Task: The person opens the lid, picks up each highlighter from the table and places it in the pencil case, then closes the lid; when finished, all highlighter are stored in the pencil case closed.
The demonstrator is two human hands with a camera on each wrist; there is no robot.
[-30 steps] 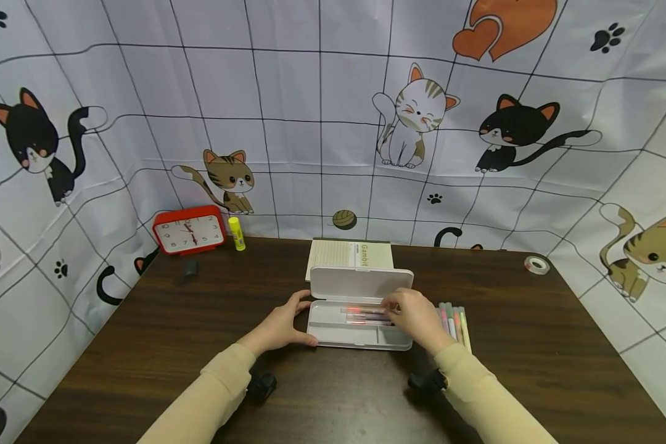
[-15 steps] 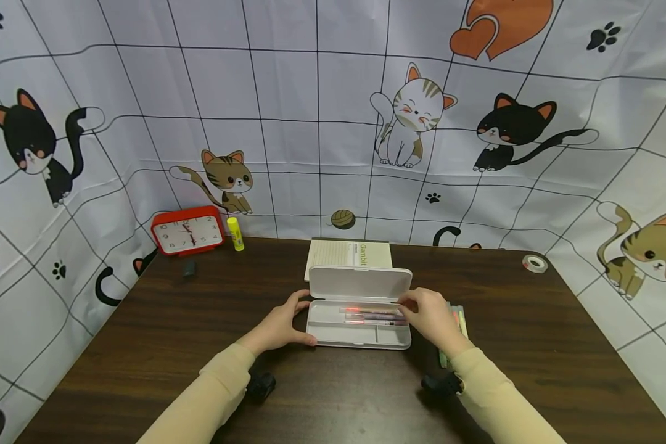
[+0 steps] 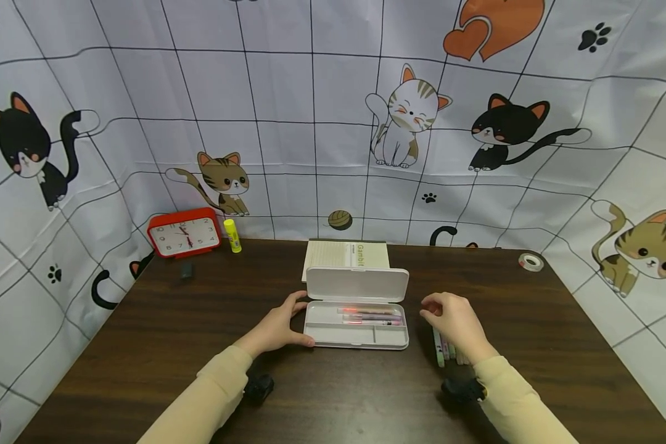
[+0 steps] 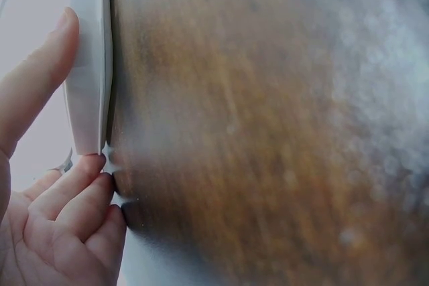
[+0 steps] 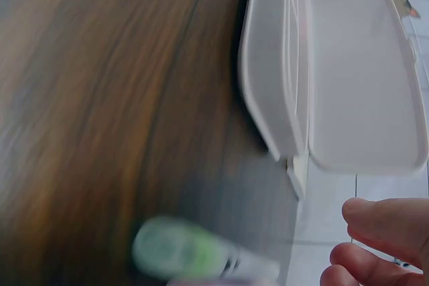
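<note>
Right hand (image 3: 455, 320) has left the pencil case (image 3: 356, 333), fingers loosely curled and empty over the pens (image 3: 444, 354), while left hand (image 3: 280, 327) grips its end

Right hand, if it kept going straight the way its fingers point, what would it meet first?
Probably the right end of the open white pencil case: the right hand hovers over the pens on the table, fingers pointing left toward it. Its height is unclear.
</note>
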